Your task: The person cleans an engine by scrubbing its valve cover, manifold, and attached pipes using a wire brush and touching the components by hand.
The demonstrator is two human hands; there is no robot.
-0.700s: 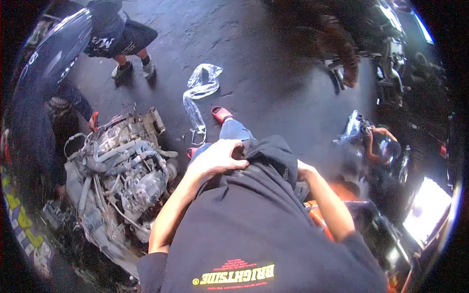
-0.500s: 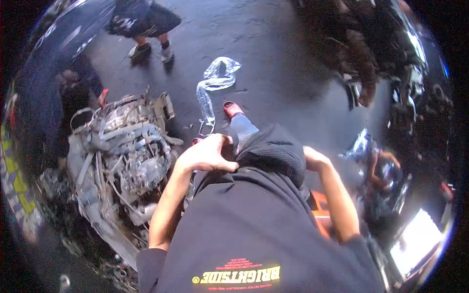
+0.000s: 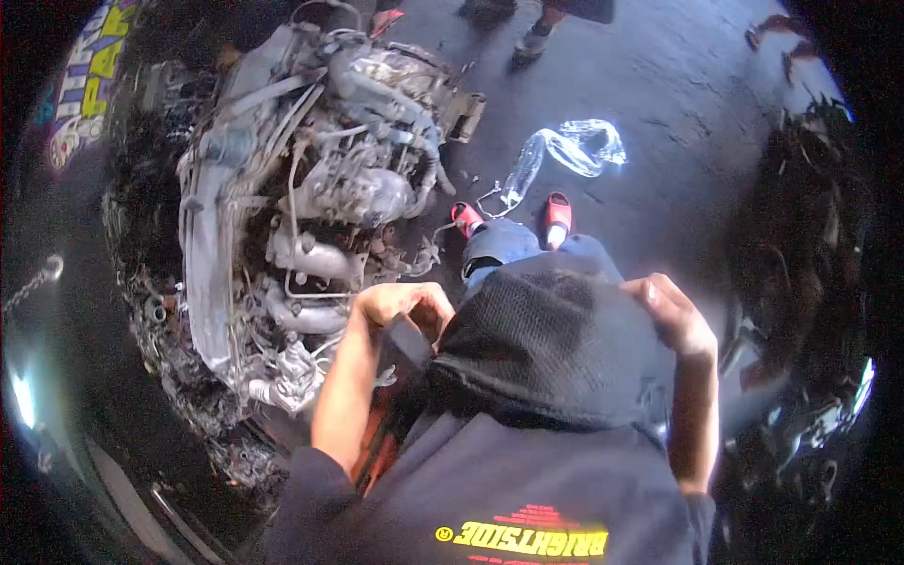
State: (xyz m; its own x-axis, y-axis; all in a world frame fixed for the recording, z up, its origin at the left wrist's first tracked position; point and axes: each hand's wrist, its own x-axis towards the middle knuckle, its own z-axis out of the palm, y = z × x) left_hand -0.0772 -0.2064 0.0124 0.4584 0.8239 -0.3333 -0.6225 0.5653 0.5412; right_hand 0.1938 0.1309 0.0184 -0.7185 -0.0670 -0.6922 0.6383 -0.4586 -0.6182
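A black mesh bag lies across my waist, over the dark shirt with yellow lettering. At the bag's left side, my left hand is closed on its edge, beside a dark strap. My right hand is curled at the bag's upper right edge, its fingertips partly hidden and slightly blurred.
A large dirty engine fills the left side. Clear crumpled plastic lies on the dark floor, beyond my red sandals. A person's leg and shoe show at the top. A chain hook hangs far left.
The view has swung left, so the engine and plastic sit further right. The bag is now spread wider across my waist, and both hands have shifted with it. The seated person at right is no longer visible.
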